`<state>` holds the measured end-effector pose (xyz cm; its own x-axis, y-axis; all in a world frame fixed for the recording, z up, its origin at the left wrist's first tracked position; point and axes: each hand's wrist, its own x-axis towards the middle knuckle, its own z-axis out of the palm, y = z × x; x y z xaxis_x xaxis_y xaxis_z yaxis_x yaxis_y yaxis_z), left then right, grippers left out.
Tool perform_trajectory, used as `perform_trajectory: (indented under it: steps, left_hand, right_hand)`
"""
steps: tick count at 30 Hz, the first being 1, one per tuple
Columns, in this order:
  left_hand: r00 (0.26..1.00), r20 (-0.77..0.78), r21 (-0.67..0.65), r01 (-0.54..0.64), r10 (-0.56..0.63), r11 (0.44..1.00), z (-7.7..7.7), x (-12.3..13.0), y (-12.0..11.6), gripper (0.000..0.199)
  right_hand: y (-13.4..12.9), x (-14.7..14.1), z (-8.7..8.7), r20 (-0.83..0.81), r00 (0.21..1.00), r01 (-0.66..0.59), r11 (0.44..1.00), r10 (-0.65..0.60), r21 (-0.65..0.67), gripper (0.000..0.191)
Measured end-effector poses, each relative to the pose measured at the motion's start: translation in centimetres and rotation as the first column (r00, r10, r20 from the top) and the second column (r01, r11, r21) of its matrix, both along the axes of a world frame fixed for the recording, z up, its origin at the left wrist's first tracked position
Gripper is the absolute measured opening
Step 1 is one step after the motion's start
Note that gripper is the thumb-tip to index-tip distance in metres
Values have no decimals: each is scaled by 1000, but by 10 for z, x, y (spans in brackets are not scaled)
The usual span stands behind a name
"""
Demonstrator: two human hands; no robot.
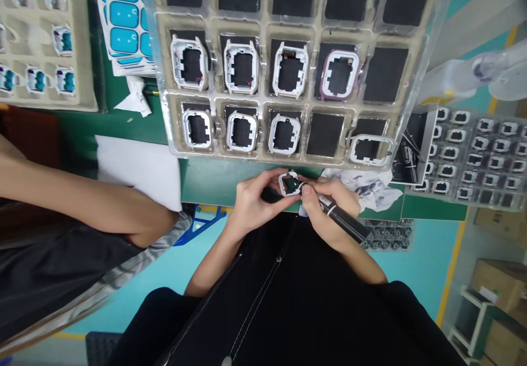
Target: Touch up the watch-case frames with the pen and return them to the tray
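Between the fingers of my left hand (pixel 252 204) is a small white watch case frame (pixel 289 184), held over the near edge of the green table. My right hand (pixel 329 204) grips a black marker pen (pixel 343 222), its tip at the right side of the frame; my fingers partly hide the contact. Just beyond my hands lies a clear plastic tray (pixel 263 160) with dark square pockets. Several similar frames sit in its two nearer rows, among them a pinkish-rimmed frame (pixel 340 74) and a tilted frame (pixel 371 150) at the right corner.
Crumpled white tissue (pixel 364 187) lies right of my hands, near a box with another marker (pixel 409 155). Farther right are more trays of frames (pixel 477 157). At left are a white cloth (pixel 138 168), blue sticker sheets (pixel 123 15), a beige tray (pixel 78 91) and another person's arm (pixel 78 196).
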<state>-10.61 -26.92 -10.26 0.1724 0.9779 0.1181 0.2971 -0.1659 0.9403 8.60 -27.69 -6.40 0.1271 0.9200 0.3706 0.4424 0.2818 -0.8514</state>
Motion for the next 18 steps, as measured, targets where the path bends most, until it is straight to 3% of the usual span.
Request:
perform_trajectory:
  steps: [8, 13, 16, 18]
  left_hand:
    - [1000, 6, -53, 1, -1, 999, 1, 0, 0, 55]
    - [998, 59, -96, 30, -25, 995, 1, -3, 3, 55]
    - [993, 98, -107, 74, -63, 991, 2, -6, 6, 52]
    - [985, 127, -118, 128, -113, 985, 4, -9, 7, 51]
  right_hand:
    - [-11, 5, -6, -31, 999, -28, 999, 27, -28, 19]
    - [-32, 34, -23, 83, 992, -111, 957, 92, 269, 43]
    - [-61, 61, -39, 206, 979, -78, 926, 0, 369, 44]
    - [-83, 76, -50, 254, 963, 19, 962, -91, 273, 33]
